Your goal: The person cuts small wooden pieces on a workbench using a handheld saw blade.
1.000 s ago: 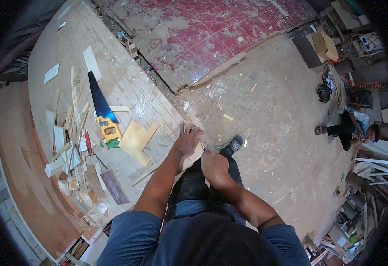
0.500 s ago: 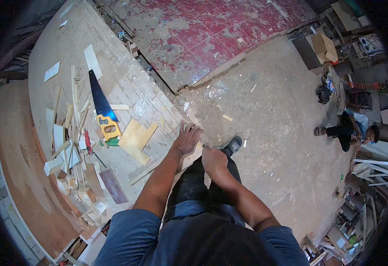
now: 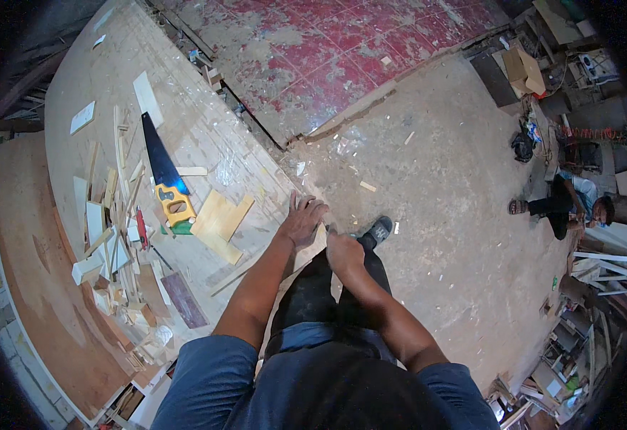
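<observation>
At the edge of the worktable (image 3: 245, 154), my left hand (image 3: 302, 222) lies with its fingers stretched out and slightly apart, pressed down by the corner. A pale strip of wood (image 3: 320, 239) shows between my two hands. Just off that edge, my right hand (image 3: 344, 254) is closed in a fist; a small dark tip pokes out at its top, too little to tell its kind. Left of my hands, a notched piece of plywood (image 3: 222, 222) lies on the tabletop. Beyond it rests a handsaw (image 3: 168, 166) with a yellow handle.
Wood offcuts (image 3: 105, 236) and a red-handled tool (image 3: 142, 229) lie at the table's left. A brown board (image 3: 48, 272) stretches along the far left. My sandalled foot (image 3: 380, 231) is on the concrete floor. At the right, another person (image 3: 575, 204) sits near piled scrap.
Hardly anything differs: my right fist has shifted very slightly, and the whole view has drifted a little. My left hand stays pressed at the table edge.
</observation>
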The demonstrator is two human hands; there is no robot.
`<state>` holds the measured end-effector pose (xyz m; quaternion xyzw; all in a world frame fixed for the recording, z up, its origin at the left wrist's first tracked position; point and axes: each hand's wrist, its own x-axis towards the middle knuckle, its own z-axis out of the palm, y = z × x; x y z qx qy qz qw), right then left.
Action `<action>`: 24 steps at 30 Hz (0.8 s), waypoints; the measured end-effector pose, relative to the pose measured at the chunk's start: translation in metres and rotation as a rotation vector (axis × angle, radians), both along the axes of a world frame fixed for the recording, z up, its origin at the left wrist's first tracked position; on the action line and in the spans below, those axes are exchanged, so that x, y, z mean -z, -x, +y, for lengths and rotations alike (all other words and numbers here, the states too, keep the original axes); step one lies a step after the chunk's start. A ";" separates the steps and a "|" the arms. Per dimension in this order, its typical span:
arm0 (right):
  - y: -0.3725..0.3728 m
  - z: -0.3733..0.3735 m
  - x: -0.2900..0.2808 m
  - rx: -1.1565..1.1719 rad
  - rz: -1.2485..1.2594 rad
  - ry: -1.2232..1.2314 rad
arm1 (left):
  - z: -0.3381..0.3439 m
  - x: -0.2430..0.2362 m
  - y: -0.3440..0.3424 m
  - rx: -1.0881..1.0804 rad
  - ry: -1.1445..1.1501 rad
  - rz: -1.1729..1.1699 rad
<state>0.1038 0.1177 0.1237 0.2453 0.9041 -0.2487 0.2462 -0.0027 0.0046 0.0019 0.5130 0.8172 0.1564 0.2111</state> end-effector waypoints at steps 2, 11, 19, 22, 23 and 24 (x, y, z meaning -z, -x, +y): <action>0.000 -0.001 0.003 -0.038 -0.024 0.022 | -0.001 0.001 0.000 0.002 -0.001 0.009; 0.003 0.000 0.004 -0.066 -0.023 0.066 | -0.009 0.003 0.001 -0.016 -0.002 0.038; -0.008 -0.001 0.004 -0.024 0.037 0.007 | -0.005 -0.004 0.000 -0.029 -0.038 0.013; -0.009 -0.004 -0.007 -0.002 -0.045 0.044 | -0.007 -0.003 -0.001 -0.026 -0.056 0.013; -0.010 -0.004 -0.007 0.026 -0.067 0.047 | -0.004 -0.006 -0.001 -0.022 -0.056 0.010; -0.009 -0.003 -0.002 0.029 -0.064 0.042 | -0.003 -0.005 -0.001 -0.018 -0.061 0.013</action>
